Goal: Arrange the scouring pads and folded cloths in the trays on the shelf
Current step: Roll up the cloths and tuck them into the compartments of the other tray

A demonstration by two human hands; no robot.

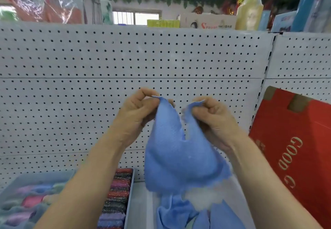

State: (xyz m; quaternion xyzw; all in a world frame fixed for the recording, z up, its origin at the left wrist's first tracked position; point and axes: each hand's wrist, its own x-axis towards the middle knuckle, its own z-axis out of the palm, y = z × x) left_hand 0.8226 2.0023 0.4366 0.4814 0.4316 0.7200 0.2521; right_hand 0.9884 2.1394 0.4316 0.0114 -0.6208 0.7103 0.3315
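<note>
A blue cloth [177,157] hangs in the air in front of the pegboard, held by two top corners. My left hand [138,114] pinches its left corner, and my right hand [213,119] pinches the right corner. The cloth sags between them. Below it, more blue cloths [179,214] lie loosely in a clear tray [141,207] on the shelf. To the left, a row of glittery scouring pads [116,198] in red, purple and dark colours stands packed along the right side of another tray [44,176], which also holds soft pastel items [32,200].
A white pegboard [125,64] backs the shelf. A red carton [293,150] with gold "GOOD" lettering leans at the right, close to my right forearm. Packaged goods sit on top of the shelf unit.
</note>
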